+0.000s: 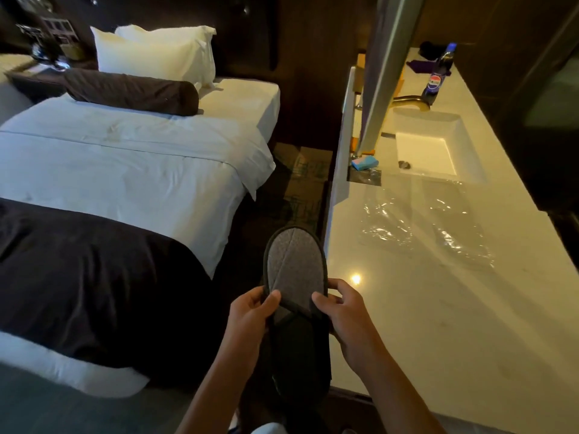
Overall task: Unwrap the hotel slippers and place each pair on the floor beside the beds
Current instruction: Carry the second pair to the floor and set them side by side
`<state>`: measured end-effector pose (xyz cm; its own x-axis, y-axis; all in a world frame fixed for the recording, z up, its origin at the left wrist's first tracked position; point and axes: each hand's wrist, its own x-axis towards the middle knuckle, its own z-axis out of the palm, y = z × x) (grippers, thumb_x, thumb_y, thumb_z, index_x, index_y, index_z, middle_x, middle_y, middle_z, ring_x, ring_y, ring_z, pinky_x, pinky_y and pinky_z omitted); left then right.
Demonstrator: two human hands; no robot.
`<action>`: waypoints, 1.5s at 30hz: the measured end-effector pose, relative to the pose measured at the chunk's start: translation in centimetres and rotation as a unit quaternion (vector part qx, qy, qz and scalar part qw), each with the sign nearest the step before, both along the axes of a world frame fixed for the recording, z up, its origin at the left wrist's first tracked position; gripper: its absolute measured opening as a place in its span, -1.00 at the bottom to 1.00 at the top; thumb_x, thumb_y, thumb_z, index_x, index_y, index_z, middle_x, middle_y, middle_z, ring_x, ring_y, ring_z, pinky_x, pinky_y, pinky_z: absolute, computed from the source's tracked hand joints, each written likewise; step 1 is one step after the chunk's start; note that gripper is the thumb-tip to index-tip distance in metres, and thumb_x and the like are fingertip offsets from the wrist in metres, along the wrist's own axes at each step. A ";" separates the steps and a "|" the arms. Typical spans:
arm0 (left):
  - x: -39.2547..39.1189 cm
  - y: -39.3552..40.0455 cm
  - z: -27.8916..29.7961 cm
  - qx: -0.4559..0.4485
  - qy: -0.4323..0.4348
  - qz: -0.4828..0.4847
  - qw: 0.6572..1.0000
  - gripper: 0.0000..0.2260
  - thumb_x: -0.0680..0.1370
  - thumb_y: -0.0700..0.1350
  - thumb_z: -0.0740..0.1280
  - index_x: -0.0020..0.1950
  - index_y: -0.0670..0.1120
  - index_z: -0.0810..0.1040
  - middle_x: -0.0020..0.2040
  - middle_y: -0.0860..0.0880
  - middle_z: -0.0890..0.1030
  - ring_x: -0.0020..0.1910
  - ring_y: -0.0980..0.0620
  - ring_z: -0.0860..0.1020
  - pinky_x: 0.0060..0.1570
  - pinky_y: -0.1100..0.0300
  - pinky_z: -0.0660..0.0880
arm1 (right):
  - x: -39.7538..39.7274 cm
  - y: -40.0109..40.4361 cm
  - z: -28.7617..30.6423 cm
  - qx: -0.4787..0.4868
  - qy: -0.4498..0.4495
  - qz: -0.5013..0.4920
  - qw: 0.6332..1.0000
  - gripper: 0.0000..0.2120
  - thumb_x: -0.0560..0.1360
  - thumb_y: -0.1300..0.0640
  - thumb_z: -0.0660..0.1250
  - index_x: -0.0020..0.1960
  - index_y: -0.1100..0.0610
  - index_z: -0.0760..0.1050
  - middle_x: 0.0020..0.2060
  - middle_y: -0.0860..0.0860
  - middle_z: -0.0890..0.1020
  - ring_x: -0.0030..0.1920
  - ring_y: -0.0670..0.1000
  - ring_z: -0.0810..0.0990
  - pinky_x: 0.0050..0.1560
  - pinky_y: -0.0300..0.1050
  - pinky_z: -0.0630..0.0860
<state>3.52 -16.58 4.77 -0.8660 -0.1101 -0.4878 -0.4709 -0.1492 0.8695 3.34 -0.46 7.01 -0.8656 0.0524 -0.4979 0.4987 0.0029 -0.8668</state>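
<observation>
A grey slipper [294,264] with a black rim is held upright between both hands, toe pointing away, in the gap between the bed and the counter. It looks like a stacked pair; a dark part continues below the grey upper. My left hand [250,311] grips its left edge with the thumb on the grey fabric. On the right edge sits my right hand [341,311], thumb on top too. Empty clear plastic wrap [416,223] lies crumpled on the counter to the right.
A bed [131,170] with white linen, a dark runner, a dark bolster and white pillows fills the left. A pale counter [454,308] with a sink [435,148], a tap and a cola bottle [438,76] runs along the right. A strip of patterned carpet [300,183] shows between them.
</observation>
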 end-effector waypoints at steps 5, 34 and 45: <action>-3.1 -9.9 0.2 0.035 0.009 0.005 0.999 -0.81 0.55 -0.17 0.38 0.13 -0.21 0.61 -0.07 -0.21 0.71 -0.05 -0.19 0.69 -0.03 -0.07 0.63 | -2.5 -9.7 -0.3 0.018 -0.005 -0.019 1.000 -0.67 0.51 0.06 0.38 0.25 0.01 0.47 0.07 -0.03 0.62 0.11 -0.01 0.59 0.20 0.04 0.55; -33.6 -12.1 0.0 0.004 0.006 -0.057 0.998 -0.91 0.56 -0.20 0.37 -0.03 -0.20 0.63 -0.28 -0.10 0.72 -0.30 -0.06 0.69 -0.27 0.09 0.63 | -31.4 -12.0 -1.4 -0.018 -0.004 -0.086 0.996 -0.88 0.55 0.09 0.33 -0.07 -0.13 0.46 -0.02 -0.07 0.60 -0.01 -0.05 0.61 0.07 -0.04 0.61; -47.4 -9.6 -0.3 0.009 0.021 -0.073 0.997 -0.89 0.56 -0.19 0.37 -0.09 -0.22 0.64 -0.30 -0.13 0.68 -0.30 -0.09 0.66 -0.24 0.07 0.60 | -45.1 -9.6 -1.5 0.001 -0.011 -0.099 0.995 -0.83 0.55 0.03 0.33 0.13 -0.06 0.46 0.03 -0.07 0.58 0.00 -0.07 0.57 0.00 -0.08 0.59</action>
<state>-43.85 -26.17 4.51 -0.8917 0.0274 -0.4518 -0.4522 -0.0965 0.8867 -41.77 -10.06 5.54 -0.8275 0.2213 -0.5160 0.5082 -0.0955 -0.8559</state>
